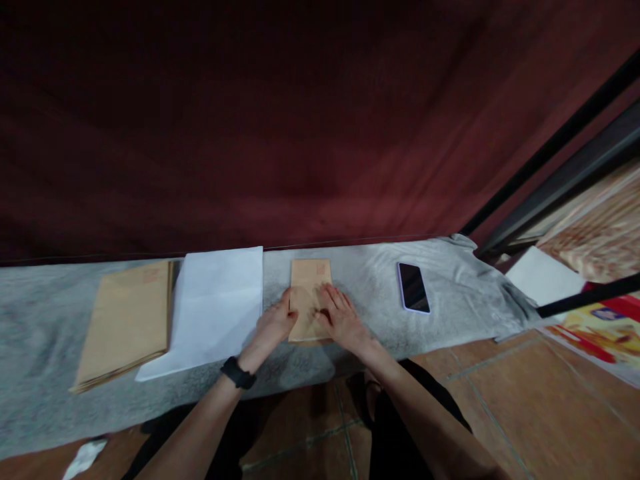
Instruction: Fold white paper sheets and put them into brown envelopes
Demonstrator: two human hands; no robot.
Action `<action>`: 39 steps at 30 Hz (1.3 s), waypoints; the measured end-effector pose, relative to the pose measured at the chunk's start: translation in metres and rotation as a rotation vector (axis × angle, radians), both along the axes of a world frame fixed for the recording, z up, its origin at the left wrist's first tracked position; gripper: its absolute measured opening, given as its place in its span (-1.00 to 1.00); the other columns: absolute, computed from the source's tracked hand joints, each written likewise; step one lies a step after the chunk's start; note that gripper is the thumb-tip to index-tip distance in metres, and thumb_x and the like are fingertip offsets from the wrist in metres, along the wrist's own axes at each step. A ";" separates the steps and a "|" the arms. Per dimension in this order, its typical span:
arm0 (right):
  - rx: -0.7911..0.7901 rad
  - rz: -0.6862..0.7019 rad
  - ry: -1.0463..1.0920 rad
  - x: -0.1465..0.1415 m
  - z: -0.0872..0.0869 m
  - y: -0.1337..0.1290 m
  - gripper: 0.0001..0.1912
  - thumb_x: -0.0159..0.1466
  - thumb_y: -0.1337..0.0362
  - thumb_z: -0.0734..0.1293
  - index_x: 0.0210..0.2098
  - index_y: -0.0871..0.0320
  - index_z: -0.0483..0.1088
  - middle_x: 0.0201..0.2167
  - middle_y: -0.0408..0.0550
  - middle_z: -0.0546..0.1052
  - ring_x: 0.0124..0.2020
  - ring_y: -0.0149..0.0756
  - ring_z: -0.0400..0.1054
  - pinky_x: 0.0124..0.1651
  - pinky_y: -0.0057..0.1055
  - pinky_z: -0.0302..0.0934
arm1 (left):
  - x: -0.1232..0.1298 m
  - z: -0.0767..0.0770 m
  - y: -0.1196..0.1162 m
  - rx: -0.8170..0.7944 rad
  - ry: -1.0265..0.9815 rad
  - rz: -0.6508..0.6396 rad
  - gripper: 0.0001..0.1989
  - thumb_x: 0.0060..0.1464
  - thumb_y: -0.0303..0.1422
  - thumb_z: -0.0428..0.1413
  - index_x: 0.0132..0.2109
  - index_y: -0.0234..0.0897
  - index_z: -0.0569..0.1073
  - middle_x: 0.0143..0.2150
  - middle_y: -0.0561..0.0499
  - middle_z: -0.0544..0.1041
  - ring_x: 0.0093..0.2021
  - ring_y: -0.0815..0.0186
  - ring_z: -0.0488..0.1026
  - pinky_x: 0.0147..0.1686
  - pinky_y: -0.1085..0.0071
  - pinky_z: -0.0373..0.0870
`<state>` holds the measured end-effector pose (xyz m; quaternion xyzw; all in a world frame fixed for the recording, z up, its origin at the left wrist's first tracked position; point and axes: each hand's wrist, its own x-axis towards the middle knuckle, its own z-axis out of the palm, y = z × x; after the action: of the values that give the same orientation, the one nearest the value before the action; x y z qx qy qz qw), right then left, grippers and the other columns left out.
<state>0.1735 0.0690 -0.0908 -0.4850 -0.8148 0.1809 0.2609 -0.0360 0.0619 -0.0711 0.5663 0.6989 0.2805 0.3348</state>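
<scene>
Head view: two bare hands at work on a small brown envelope (306, 283), which lies flat on a grey cloth (370, 267), between the white paper (220, 307) and the phone (414, 288). The left hand (276, 320), with a watch (239, 373) at its wrist, is bent at the envelope's left edge, the thumb reaching onto the near part; its fingers are partly hidden, so whether it grips cannot be told. The right hand (345, 323) is spread, fingers extended over the right side, gripping nothing. A brown stack (131, 307) lies beyond the paper, on the left. The step in hand appears to be steadying or smoothing the envelope. The next move, in this reading, calls for even, light pressure from the right palm and fingers while the left keeps the edge from sliding or creasing.
</scene>
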 end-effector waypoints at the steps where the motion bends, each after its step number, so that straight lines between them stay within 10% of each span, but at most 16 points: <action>1: 0.015 0.006 -0.038 -0.004 -0.004 -0.004 -0.39 0.40 0.14 0.26 0.39 0.16 0.17 0.43 0.15 0.18 0.43 -0.01 0.06 0.44 -0.01 -0.09 | 0.002 0.002 -0.002 0.006 0.154 -0.006 -0.46 0.07 -0.40 0.11 0.23 -0.27 0.41 -0.28 -0.11 0.61 -0.23 0.06 0.55 -0.14 0.23 0.38; 5: 0.068 -0.019 -0.143 -0.012 -0.016 -0.013 -0.38 0.45 0.10 0.19 0.41 0.23 0.13 0.44 0.18 0.13 0.46 0.00 0.01 0.48 0.00 -0.19 | 0.015 0.008 -0.007 0.260 0.576 -0.089 -0.57 0.28 -0.33 -0.06 0.18 -0.41 0.45 0.03 -0.36 0.55 0.09 -0.08 0.49 0.10 0.04 0.34; 9: 0.095 -0.013 -0.230 -0.010 -0.015 -0.010 -0.40 0.45 0.13 0.17 0.40 0.27 0.16 0.44 0.17 0.13 0.45 -0.02 0.05 0.47 -0.01 -0.14 | 0.035 0.003 0.011 0.538 0.647 -0.347 -0.52 0.34 -0.36 -0.16 0.32 -0.33 0.32 0.39 -0.20 0.30 0.43 0.07 0.14 0.39 0.06 0.07; 20: -0.048 0.106 -0.216 0.006 -0.002 0.010 -0.45 0.43 0.21 0.22 0.36 0.28 0.23 0.39 0.18 0.24 0.42 -0.06 0.12 0.44 -0.04 -0.01 | 0.049 -0.026 0.112 0.360 0.739 -0.649 -0.43 0.39 -0.28 -0.33 0.45 -0.29 0.11 0.50 -0.09 0.12 0.49 0.29 0.00 0.45 0.18 -0.12; 25: -0.185 0.105 0.022 0.027 0.012 0.035 -0.56 0.36 0.49 0.13 0.07 0.10 0.52 0.11 -0.04 0.58 0.12 -0.29 0.46 0.23 -0.33 0.28 | 0.043 -0.030 0.089 0.306 0.711 -0.699 -0.40 0.41 -0.22 -0.36 0.47 -0.32 0.07 0.51 -0.07 0.07 0.51 0.28 -0.06 0.46 0.20 -0.16; 39: -0.063 0.044 -0.194 0.022 0.021 0.004 -0.67 0.38 0.44 0.20 0.07 0.17 0.45 0.14 0.09 0.51 0.12 -0.21 0.41 0.21 -0.31 0.25 | 0.029 -0.016 -0.048 0.340 0.582 -0.780 -0.38 0.41 -0.07 -0.18 0.47 -0.25 0.06 0.50 -0.12 0.12 0.50 0.24 0.01 0.44 0.16 -0.02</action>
<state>0.1958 0.0730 -0.0701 -0.4900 -0.8407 0.1646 0.1613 -0.0071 0.0134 -0.0874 0.8859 0.4444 0.0753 0.1095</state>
